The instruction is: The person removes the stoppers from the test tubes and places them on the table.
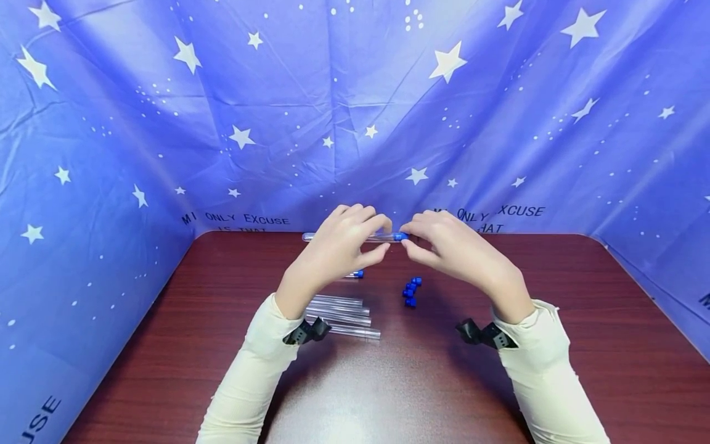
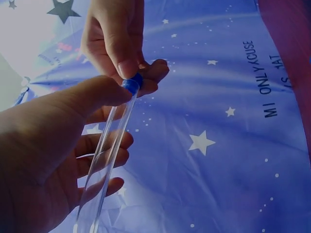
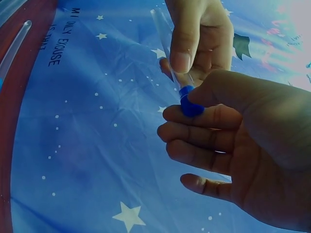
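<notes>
A clear tube (image 1: 379, 237) with a blue cap (image 1: 400, 236) at its right end is held level above the table's far edge. The left hand (image 1: 346, 243) pinches the tube near the capped end, its thumb lying along it in the left wrist view. From the right, the right hand (image 1: 452, 246) pinches the blue cap (image 3: 192, 108) between thumb and index finger, the other fingers loosely spread. The cap sits at the tube's mouth; how far on it is cannot be told. The tube's rounded end sticks out left of the left hand.
Several clear tubes (image 1: 346, 319) lie side by side on the dark red table (image 1: 222, 345), partly behind the left wrist. Another tube with a blue cap (image 1: 359, 274) lies beyond them. Several loose blue caps (image 1: 410, 292) sit right of the tubes. Starry blue cloth (image 1: 333, 154) surrounds the table.
</notes>
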